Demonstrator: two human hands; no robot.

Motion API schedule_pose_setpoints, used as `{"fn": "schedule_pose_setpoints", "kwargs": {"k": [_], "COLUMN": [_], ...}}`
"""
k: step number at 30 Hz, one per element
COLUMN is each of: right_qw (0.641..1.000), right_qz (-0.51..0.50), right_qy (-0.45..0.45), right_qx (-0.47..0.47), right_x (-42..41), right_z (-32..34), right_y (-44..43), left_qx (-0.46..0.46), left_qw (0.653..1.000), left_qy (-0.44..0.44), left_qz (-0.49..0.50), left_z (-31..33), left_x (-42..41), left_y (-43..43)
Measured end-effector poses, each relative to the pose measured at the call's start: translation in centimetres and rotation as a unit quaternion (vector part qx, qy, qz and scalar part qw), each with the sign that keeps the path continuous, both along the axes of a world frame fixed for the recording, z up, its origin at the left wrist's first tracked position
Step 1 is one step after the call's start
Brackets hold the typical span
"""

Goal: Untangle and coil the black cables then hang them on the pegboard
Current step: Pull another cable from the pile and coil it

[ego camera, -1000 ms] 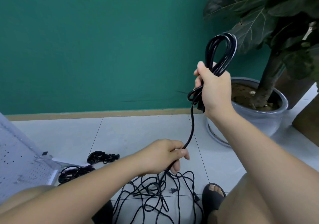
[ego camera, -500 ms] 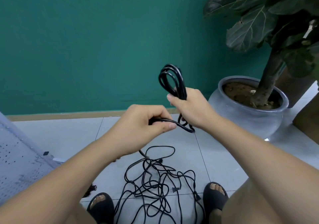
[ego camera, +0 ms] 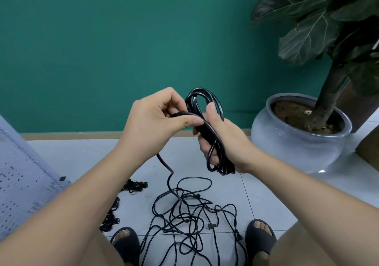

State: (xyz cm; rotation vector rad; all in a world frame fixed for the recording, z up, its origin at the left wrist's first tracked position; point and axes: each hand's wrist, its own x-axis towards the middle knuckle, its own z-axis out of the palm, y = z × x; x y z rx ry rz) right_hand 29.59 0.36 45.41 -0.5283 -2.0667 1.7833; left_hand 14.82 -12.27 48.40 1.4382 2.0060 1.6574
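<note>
My right hand (ego camera: 226,136) grips a coil of thick black cable (ego camera: 213,142) in front of me, loops sticking out above and below the fist. My left hand (ego camera: 151,122) pinches the same cable's free strand between thumb and fingers, laying it across the coil. That strand drops from my left hand to a tangle of thin black cables (ego camera: 184,220) on the floor between my feet. Two small coiled black cables (ego camera: 134,184) lie on the tiles at the left. The grey pegboard (ego camera: 20,183) leans at the far left.
A grey ceramic pot (ego camera: 297,142) with a large-leaved plant stands at the right against the green wall. My feet in dark sandals (ego camera: 126,243) flank the tangle. The floor is light grey tile.
My right hand came down and left with the coil from head height. My left hand rose from the floor tangle, carrying the strand up to the coil.
</note>
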Motion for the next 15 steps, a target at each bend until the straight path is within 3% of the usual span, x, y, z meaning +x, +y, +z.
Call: {"fn": "schedule_pose_setpoints", "kwargs": {"k": [5,10,15], "right_qw": [0.995,0.964,0.963], "right_qz": [0.040,0.065,0.066], "right_qy": [-0.028,-0.176,-0.164], "right_qx": [0.086,0.191,0.204], "right_x": [0.5,0.7,0.3], "right_z": [0.8,0.4,0.0], "right_y": [0.5,1.4,0.0], "left_qx": [0.004,-0.016,0.018], "left_qw": [0.999,0.994,0.999], "left_qy": [0.044,0.104,-0.003], "left_qz": [0.031,0.016,0.040], "left_z": [0.4,0.7,-0.4], "left_x": [-0.2,-0.5,-0.6], "left_y": [-0.3,-0.5,0.5]}}
